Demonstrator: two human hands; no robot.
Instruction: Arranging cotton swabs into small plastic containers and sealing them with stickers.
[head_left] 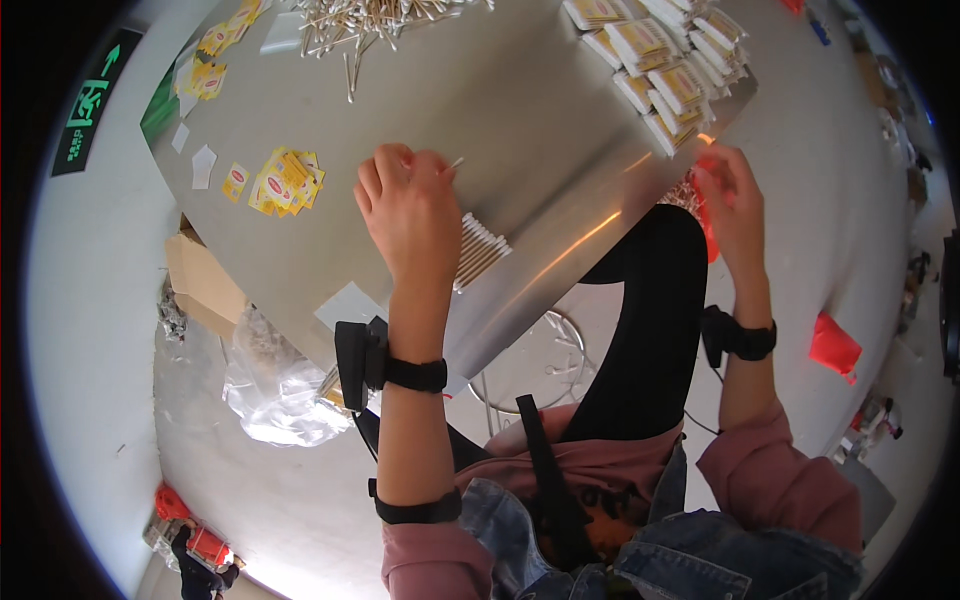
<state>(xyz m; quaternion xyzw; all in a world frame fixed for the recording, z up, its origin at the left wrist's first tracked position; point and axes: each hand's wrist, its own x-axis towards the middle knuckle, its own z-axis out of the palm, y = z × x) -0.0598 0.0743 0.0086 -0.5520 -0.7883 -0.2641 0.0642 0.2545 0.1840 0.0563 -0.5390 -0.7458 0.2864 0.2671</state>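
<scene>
My left hand (412, 210) is closed above the metal table, its fingertips pinching a cotton swab whose white tip (457, 163) sticks out to the right. Just beside that hand a row of cotton swabs (484, 248) lies side by side on the tabletop. My right hand (738, 200) is past the table's right edge, over a red bag (712, 238) with loose swabs (685, 195) showing at it. Its fingers are loosely curled, thumb apart, and I see nothing between them.
A heap of loose swabs (365, 18) lies at the far side, with stacked white-and-yellow packets (660, 65) at the far right. Yellow cards (287, 183) and a clear sheet (350, 307) lie on the left. Below stand a cardboard box (203, 280) and clear plastic bags (275, 385).
</scene>
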